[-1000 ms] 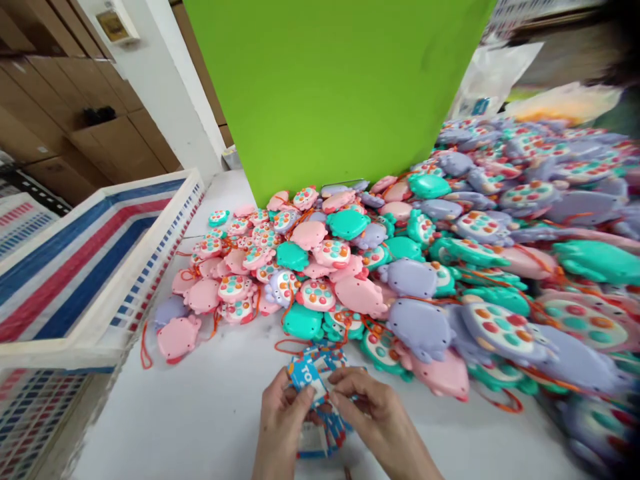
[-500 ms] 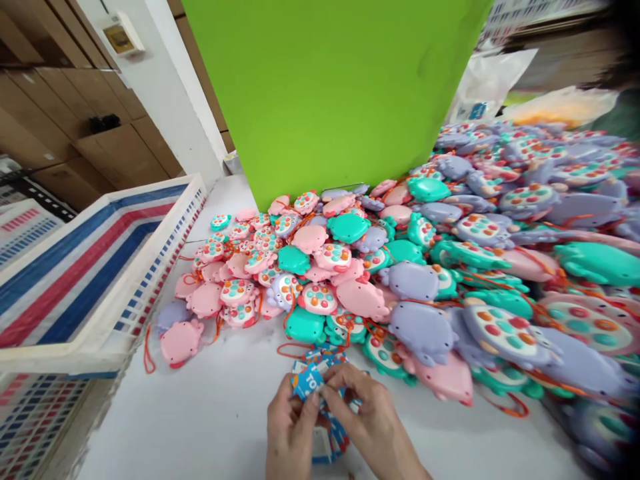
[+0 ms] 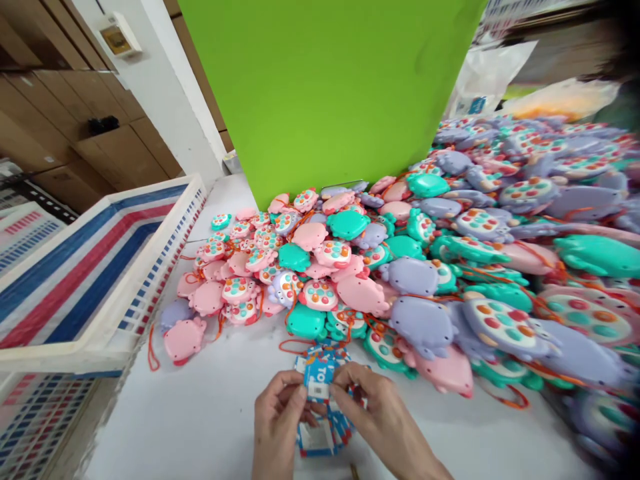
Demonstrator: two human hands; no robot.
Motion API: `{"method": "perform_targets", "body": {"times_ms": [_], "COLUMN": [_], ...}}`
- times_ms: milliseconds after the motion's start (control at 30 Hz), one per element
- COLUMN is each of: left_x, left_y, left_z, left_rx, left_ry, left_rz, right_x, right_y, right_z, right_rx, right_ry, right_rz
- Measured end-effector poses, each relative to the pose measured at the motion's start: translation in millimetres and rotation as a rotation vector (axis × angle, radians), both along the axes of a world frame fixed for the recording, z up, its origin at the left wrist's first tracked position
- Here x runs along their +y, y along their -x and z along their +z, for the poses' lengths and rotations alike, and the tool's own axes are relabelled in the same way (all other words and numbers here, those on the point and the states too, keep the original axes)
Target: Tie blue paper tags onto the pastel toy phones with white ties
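A small blue printed card (image 3: 320, 373) with white lettering and a barcode-like patch is held between my two hands. My left hand (image 3: 281, 410) pinches its left edge between thumb and finger, the other fingers curled below. On its right side, the thumb and fingertips of my right hand (image 3: 373, 407) close on the card. More blue, white and red cards (image 3: 316, 437) lie on the white table (image 3: 200, 413) under and around my hands. Just beyond are crab-shaped toys in green (image 3: 306, 323), pink (image 3: 184, 339) and purple (image 3: 423, 323), with orange cords.
A large toy heap (image 3: 530, 193) spreads over the right side. Behind it rises a green panel (image 3: 330, 87). On the left sits a white crate (image 3: 95, 347) lined with striped cloth. Cardboard boxes (image 3: 90, 113) are stacked at the back left, and plastic bags (image 3: 490, 77) at the back right.
My hands have moved slightly apart, the left one to the left. The card between them now lies flatter, showing its white barcode patch, which fingers covered before.
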State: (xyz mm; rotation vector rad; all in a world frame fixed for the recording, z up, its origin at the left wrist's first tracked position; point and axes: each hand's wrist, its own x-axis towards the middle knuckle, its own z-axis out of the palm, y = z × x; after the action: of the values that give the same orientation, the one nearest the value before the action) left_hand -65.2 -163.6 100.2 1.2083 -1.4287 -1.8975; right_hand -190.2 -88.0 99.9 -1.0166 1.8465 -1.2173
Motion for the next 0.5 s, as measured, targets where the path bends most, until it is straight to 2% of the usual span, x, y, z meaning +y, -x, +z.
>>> {"method": "perform_targets", "body": {"times_ms": [67, 133, 200, 300, 400, 500], "left_x": [1.3, 3.4, 4.7, 3.5, 2.2, 5.7], "left_y": [-1.0, 0.1, 2.7, 5.9, 5.9, 5.0], "left_z": [-1.6, -1.0, 1.1, 3.8, 3.0, -0.4], "left_rx": [0.002, 0.007, 0.06, 0.193, 0.261, 0.326], "left_ry": [-0.018, 0.007, -0.04, -0.297, -0.606, -0.783], "left_rz": [0.059, 0.068, 0.068, 0.074, -0.003, -0.038], "right_x": [2.3, 2.7, 1.7, 0.4, 1.9, 5.7], "right_y": [1.3, 2.3, 2.8, 2.7, 1.7, 0.8], "right_z": [-1.0, -0.8, 0.4, 1.0, -2.2, -6.3], "right_rx": [-0.002, 0.012, 0.055, 0.151, 0.296, 0.435], "right_ry": [-0.025, -0.018, 0.023, 0.143, 0.289, 0.353], "right_rz": [0.013, 0.008, 0.002, 0.058, 0.087, 0.056]}}
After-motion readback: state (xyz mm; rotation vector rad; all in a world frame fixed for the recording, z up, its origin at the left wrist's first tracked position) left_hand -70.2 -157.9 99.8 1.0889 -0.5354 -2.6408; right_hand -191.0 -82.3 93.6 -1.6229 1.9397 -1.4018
